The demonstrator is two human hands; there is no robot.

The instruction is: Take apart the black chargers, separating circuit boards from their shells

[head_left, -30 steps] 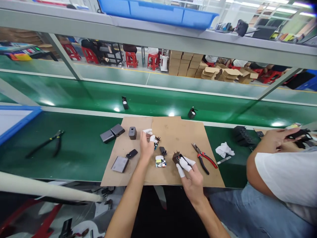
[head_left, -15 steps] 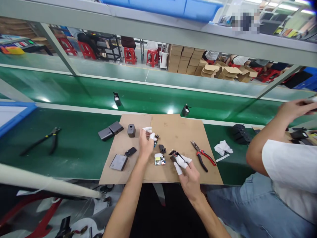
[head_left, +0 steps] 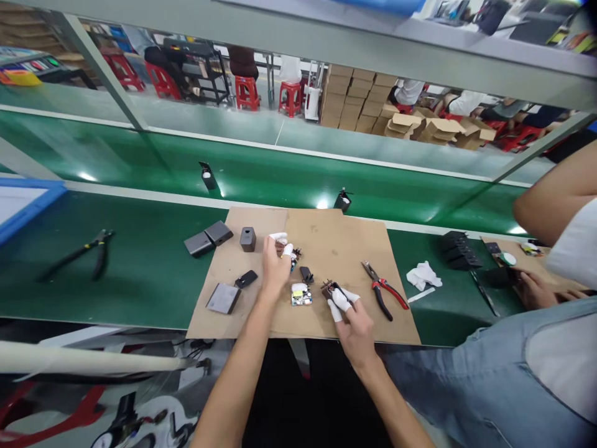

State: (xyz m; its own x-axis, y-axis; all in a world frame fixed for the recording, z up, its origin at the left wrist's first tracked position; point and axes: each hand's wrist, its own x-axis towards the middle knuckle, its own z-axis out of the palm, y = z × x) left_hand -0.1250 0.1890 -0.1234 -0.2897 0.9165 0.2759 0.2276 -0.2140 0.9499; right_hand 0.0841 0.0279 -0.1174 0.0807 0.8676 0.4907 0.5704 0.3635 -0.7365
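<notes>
My left hand [head_left: 275,264], with white finger cots, is pinched on a small dark electronic part [head_left: 293,254] over a cardboard sheet [head_left: 326,242]. My right hand [head_left: 352,314], also with white finger cots, grips a small brown open charger shell [head_left: 329,289]. Between the hands lie a small circuit board [head_left: 301,295] and a little black piece [head_left: 306,274]. Red-handled pliers [head_left: 383,294] lie just right of my right hand.
Grey charger housings [head_left: 205,238], a dark cube [head_left: 247,239] and flat plates [head_left: 224,297] sit on the sheet's left. Black pliers [head_left: 88,252] lie on the green belt [head_left: 140,261]. A white cloth [head_left: 423,274] and black parts [head_left: 454,249] lie right. A co-worker's arm [head_left: 555,199] and hand [head_left: 536,289] are at right.
My hands stay in place on the parts. The co-worker's raised arm has swung up and back, and their other hand now rests on the bench. The view has tilted down slightly.
</notes>
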